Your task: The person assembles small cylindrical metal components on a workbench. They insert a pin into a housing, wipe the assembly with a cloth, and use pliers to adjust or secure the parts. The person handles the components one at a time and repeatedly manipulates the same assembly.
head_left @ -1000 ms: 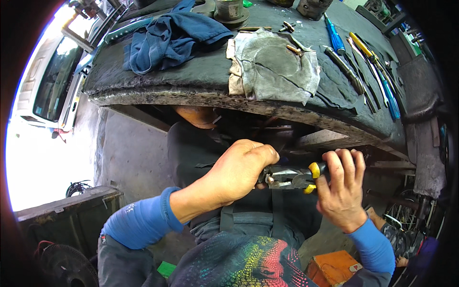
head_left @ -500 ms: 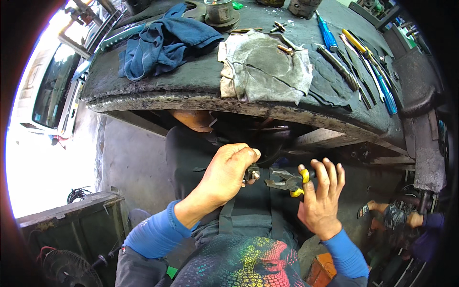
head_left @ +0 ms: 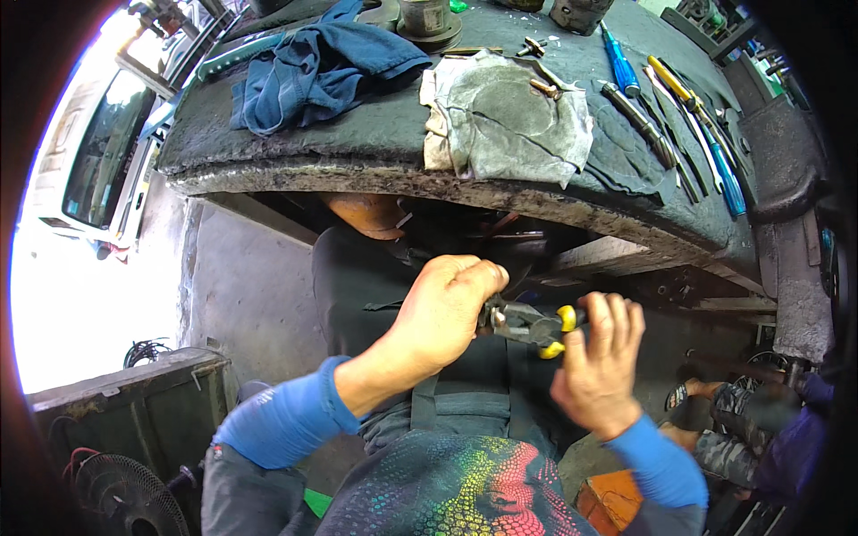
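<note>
My left hand (head_left: pixel 447 313) is closed around a small dark metal part (head_left: pixel 492 313), mostly hidden by the fingers. My right hand (head_left: pixel 603 357) grips pliers (head_left: pixel 536 329) by their yellow-and-black handles. The jaws of the pliers reach the metal part at the left hand's fingertips; whether they clamp it cannot be made out. Both hands are over my lap, in front of the workbench (head_left: pixel 357 183).
On the bench lie a blue cloth (head_left: pixel 322 71), a dirty white rag (head_left: pixel 509 116) with a small brass-coloured piece on it, and screwdrivers (head_left: pixel 619 62). A fan (head_left: pixel 125 496) stands lower left. Another person (head_left: pixel 751 429) sits at the right.
The pliers' jaws, apart from the metal part before, have closed in on it. My left hand has shifted slightly to the right and up.
</note>
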`<state>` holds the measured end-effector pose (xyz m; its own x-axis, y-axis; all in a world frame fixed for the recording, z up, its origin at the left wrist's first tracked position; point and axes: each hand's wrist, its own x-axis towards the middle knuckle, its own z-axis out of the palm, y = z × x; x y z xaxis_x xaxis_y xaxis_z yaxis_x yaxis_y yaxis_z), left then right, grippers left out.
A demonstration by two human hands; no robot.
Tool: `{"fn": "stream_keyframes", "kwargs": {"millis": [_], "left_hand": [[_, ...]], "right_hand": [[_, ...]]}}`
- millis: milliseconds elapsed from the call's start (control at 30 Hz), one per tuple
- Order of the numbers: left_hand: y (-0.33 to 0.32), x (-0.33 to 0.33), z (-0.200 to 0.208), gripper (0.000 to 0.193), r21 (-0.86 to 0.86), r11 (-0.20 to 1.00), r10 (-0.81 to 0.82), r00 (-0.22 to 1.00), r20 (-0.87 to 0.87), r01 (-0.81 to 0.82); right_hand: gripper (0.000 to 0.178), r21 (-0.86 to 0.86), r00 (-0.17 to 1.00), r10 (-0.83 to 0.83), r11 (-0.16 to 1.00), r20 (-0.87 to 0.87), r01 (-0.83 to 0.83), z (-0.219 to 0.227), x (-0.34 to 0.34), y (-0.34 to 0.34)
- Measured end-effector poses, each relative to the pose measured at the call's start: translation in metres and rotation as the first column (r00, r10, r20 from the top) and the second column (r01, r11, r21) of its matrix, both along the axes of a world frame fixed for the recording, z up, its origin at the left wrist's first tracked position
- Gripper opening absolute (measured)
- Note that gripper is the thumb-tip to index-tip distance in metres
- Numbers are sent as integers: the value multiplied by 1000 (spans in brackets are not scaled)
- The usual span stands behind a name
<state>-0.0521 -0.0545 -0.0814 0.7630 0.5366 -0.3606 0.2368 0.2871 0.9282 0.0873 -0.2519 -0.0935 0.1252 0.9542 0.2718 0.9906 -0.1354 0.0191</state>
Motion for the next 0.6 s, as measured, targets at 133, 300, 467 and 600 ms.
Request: {"fn": "stream_keyframes", "kwargs": {"millis": [133, 300, 467, 600], "left_hand": [[-31, 24, -22, 38, 133, 907, 370, 907, 202, -400], [-18, 11, -22, 39, -7, 978, 207, 978, 0, -207], [-3, 8, -7, 31, -160, 987, -30, 998, -52, 21], [-1, 6, -13, 34, -105, 982, -160, 987, -24, 157]], "right_hand": [[52, -57, 845, -340, 936, -412, 348, -44, -72, 4], [47, -12, 934, -262, 964, -242, 267, -38, -34, -13], [32, 31, 994, -104, 994, 36, 103, -7, 17, -21], [15, -1, 981, 67, 998, 183, -68, 4, 34, -16]]}}
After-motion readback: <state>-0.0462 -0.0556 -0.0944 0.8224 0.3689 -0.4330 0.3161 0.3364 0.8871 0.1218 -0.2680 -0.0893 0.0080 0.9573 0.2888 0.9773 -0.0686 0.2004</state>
